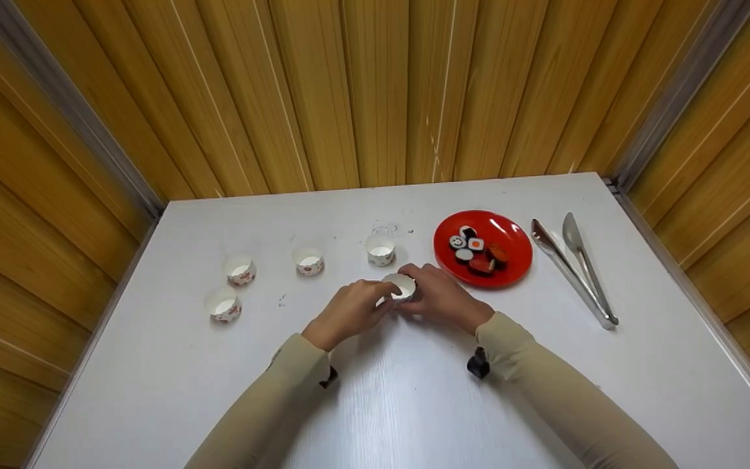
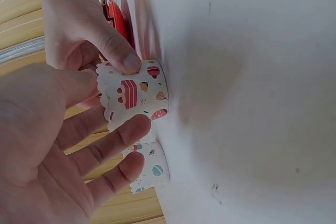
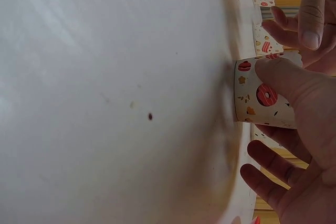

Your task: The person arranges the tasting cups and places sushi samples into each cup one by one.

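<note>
My right hand (image 1: 443,296) holds a white paper cupcake cup (image 3: 266,93) printed with red donuts and cakes, its thumb pressed on the outer wall. The cup is upright on or just above the tabletop; I cannot tell which. My left hand (image 1: 352,306) is on the cup's other side. In the left wrist view, its fingers (image 2: 118,142) are spread and loosely extended beside the wall, with the thumb near the scalloped rim. In the head view one left finger reaches over the rim. Just behind stands another paper cup (image 1: 381,253) with a blue print.
More paper cups stand to the left: one (image 1: 309,263) at centre left, one (image 1: 241,271) farther left and one (image 1: 224,307) nearer me. A red plate (image 1: 512,270) with several sushi pieces (image 1: 476,244) sits at the right, beside metal tongs (image 1: 577,280). Wood-patterned walls border the white table (image 1: 153,391).
</note>
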`<state>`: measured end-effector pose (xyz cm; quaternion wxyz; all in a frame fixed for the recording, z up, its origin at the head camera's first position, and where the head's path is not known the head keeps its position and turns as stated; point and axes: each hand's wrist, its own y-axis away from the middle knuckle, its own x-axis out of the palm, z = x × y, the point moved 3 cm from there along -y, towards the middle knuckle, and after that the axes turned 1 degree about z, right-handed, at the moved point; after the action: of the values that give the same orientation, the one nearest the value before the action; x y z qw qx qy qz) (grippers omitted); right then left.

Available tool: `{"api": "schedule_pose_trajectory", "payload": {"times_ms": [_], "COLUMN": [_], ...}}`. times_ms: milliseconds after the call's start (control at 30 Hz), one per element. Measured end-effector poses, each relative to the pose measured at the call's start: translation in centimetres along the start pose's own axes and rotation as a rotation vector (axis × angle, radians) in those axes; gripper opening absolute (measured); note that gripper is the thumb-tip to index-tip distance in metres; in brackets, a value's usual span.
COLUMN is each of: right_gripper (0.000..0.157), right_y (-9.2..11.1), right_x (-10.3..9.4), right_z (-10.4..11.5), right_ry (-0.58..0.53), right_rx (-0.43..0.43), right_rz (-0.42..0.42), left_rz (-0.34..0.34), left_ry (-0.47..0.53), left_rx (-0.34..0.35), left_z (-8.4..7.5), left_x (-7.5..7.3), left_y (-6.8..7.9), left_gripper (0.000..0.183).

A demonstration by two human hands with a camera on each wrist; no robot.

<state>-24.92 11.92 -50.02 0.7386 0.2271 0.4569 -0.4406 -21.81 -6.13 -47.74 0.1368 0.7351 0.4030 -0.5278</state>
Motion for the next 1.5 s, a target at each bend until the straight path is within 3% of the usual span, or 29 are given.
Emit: {"api": "schedule_pose_trajectory", "payload": {"times_ms": [400,1033,1500], "right_gripper": [0.059,0.057,0.059], "right_y": [0.06,0.1,0.11], "right_x": [-0.04,0.14,0.14], "right_z": [0.11,-0.26,-0.29], "right_ry": [-0.023,-0.046,-0.071], "right_rx": [0.05,0.033,0.056], "right_rz": [0.029,0.022,0.032], "left_rz": [-0.012,-0.009,-0.01], "left_ry": [-0.028,-0.052,-0.029], "left_rx": [0.02,-0.02,-0.012], "left_z": [-0.13,-0.17,-0.12], "left_x": [0.1,0.28,0.3], "left_y": [-0.15,-0.39,-0.49], "left_gripper": [0.005,0.008,0.008]}}
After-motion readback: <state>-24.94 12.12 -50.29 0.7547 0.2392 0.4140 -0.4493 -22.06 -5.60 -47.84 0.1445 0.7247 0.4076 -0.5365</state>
